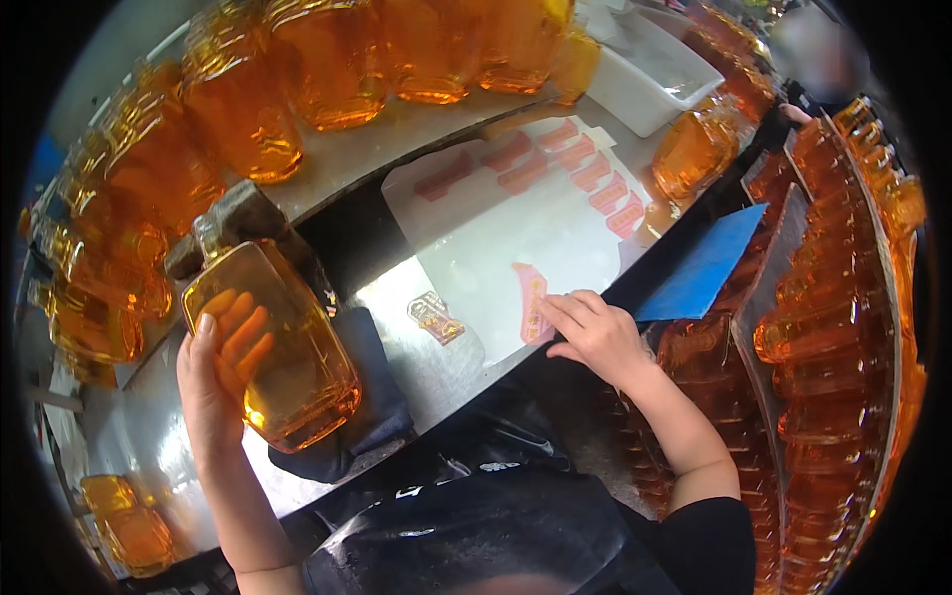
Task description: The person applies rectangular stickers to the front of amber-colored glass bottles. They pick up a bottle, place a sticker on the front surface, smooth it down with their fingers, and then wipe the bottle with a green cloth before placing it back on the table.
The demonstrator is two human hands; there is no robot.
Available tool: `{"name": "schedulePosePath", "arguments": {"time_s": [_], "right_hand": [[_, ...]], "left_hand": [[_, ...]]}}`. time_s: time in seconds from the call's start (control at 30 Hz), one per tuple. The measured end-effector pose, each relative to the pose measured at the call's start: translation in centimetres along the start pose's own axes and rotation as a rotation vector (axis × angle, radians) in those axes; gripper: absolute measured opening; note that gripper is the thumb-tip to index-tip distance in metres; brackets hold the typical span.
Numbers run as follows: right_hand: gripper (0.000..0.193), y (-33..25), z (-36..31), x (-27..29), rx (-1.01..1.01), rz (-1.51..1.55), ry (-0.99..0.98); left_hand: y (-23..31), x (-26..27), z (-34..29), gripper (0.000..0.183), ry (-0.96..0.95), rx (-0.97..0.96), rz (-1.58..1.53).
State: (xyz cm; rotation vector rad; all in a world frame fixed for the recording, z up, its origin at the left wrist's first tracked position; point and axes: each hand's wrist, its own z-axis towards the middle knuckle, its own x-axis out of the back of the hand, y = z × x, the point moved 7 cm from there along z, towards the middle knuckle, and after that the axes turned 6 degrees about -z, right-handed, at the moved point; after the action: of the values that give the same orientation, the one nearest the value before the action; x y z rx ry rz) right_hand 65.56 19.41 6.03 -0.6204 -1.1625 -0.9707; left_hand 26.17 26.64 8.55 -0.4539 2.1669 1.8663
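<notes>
My left hand (203,382) is closed around the side of a flat glass bottle (288,342) of amber liquid, which leans above a dark folded cloth (372,377). Through the glass I see the fingers behind it, with the thumb along its left edge. My right hand (595,337) has its fingers on the right edge of a pink label (532,305), at the near end of a white backing sheet (476,248). Just left of that sheet a small gold-and-pink label (436,317) lies on the metal table. Several pink labels (585,164) are at the sheet's far end.
Filled amber bottles (238,99) line the raised shelf along the back and left. A white plastic tub (654,74) stands at the back right. On the right are stacked bottles (823,337) and a blue sheet (704,268). Another person (818,55) is beyond them.
</notes>
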Motion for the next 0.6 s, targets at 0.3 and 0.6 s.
{"name": "schedulePosePath", "arguments": {"time_s": [0.3,0.6], "right_hand": [[0.016,1.5,3.0,1.0,-0.413,0.755,-0.042],[0.024,-15.3,18.8,12.1,0.667,0.133,0.420]], "left_hand": [[3.5,-6.1,-4.9,0.051,-0.107,-0.723,1.323],[3.7,-1.7,-10.9,0.024,-0.082,-0.657,0.863]]}}
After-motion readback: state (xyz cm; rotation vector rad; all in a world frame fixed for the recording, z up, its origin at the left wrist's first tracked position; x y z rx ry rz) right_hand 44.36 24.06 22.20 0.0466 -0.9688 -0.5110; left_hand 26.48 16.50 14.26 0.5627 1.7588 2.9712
